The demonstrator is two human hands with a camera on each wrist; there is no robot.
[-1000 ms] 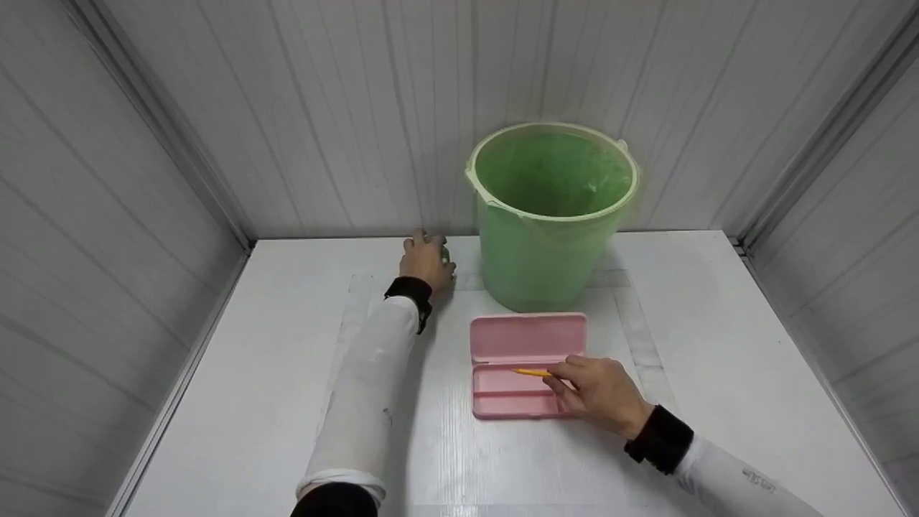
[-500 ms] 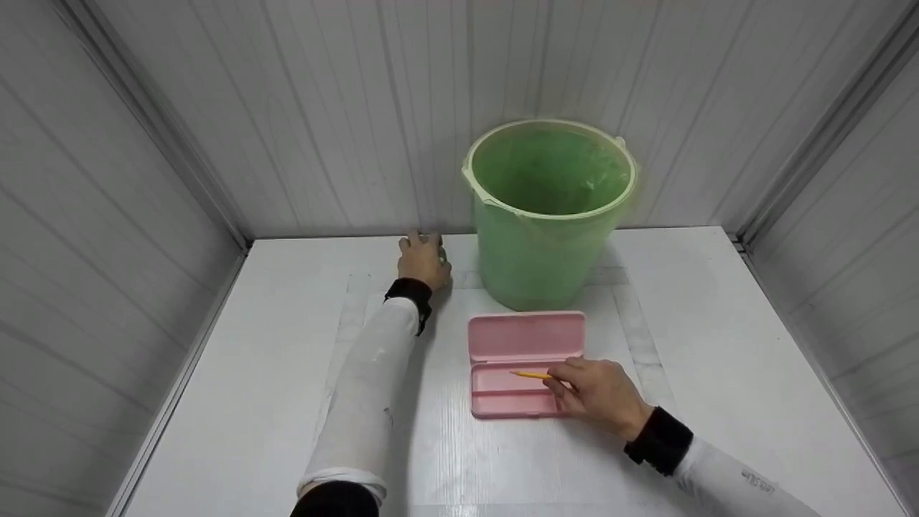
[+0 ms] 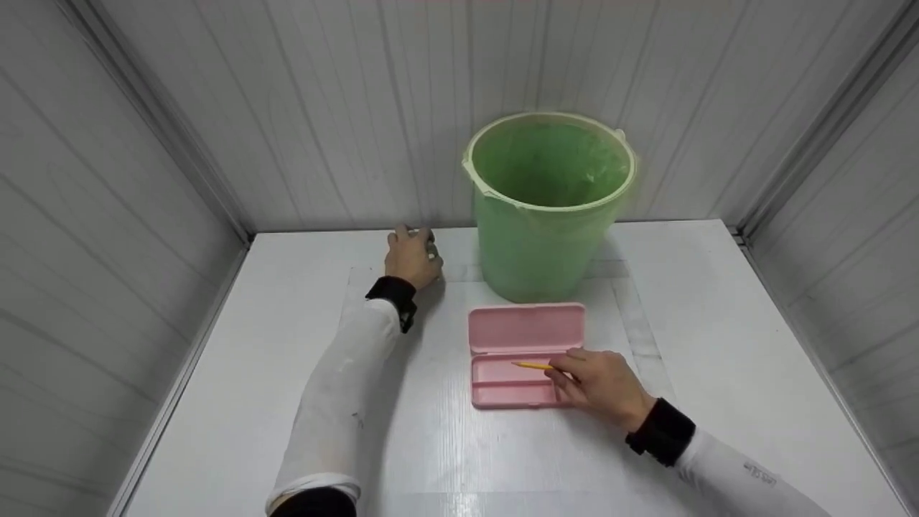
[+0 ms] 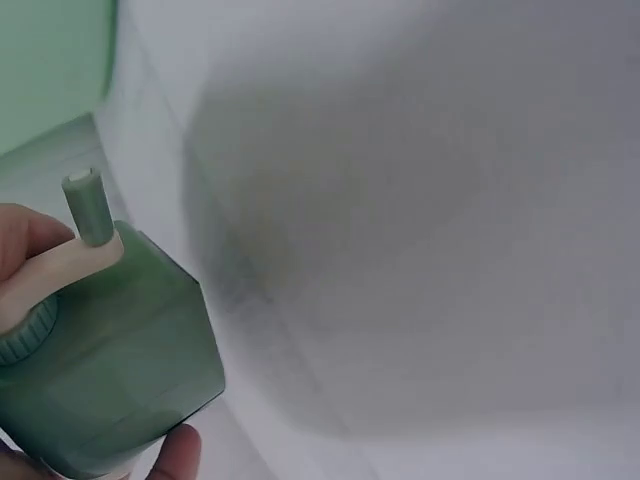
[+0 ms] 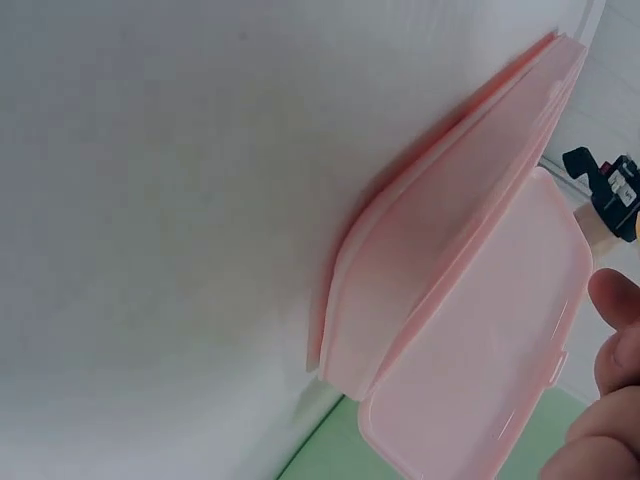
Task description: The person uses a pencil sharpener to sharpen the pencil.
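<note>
At the back of the table my left hand (image 3: 413, 260) grips a dark green pencil sharpener (image 4: 130, 340), a boxy one with a pale crank arm and a green knob. In the head view the hand covers nearly all of it. My right hand (image 3: 604, 386) pinches a short yellow pencil (image 3: 530, 365) above a pink pencil case (image 3: 526, 328), its sharpened tip pointing left. The case lies open, lid folded back, its lower part divided by low walls. My right hand hides the case's right end. The right wrist view shows the fingertips (image 5: 620, 350) beside the lid.
A tall green bucket (image 3: 538, 251) stands behind the pencil case, to the right of my left hand. Clear tape strips (image 3: 639, 323) mark the white table (image 3: 287, 345). Grey panelled walls (image 3: 344, 108) enclose its back and sides.
My left hand has shifted slightly left along the back of the table, the sharpener still in its grip. My right hand keeps the pencil over the case. The head view has tilted a little.
</note>
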